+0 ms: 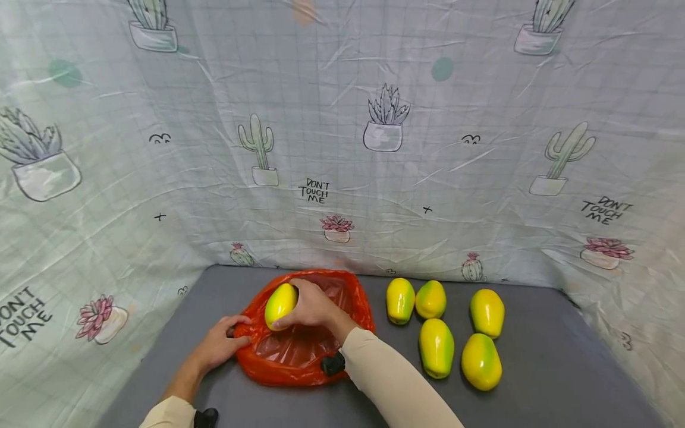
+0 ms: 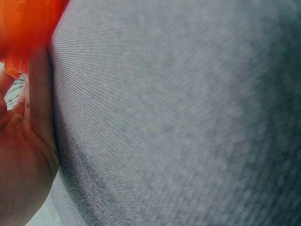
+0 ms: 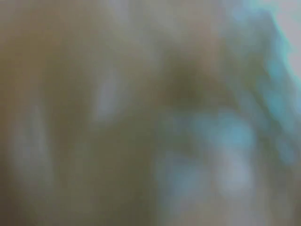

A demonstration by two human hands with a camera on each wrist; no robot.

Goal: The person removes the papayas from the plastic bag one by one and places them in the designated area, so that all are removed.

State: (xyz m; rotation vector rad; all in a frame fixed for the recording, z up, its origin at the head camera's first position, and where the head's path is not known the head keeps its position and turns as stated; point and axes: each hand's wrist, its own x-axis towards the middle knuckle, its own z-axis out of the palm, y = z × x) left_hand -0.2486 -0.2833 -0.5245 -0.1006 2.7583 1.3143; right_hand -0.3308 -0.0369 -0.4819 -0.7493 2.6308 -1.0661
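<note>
A red plastic bag (image 1: pixel 364 300) lies on the grey table with its mouth spread wide. At the bag's left rim, my left hand (image 1: pixel 216 345) pinches the plastic between thumb and fingers. The left wrist view shows that hand (image 2: pixel 28 141) with the orange-red plastic (image 2: pixel 30 28) at its fingertips. My right hand (image 1: pixel 313 306) reaches over the bag's opening and grips a glossy yellow-green mango (image 1: pixel 280 305) near the left side of the mouth. The right wrist view is only a blur.
Several more yellow-green mangoes lie right of the bag, among them a near one (image 1: pixel 481 361), a middle one (image 1: pixel 436 348) and a far one (image 1: pixel 400 301). A cactus-printed curtain (image 1: pixel 385 178) encloses the table (image 1: pixel 556 356) at the back and sides.
</note>
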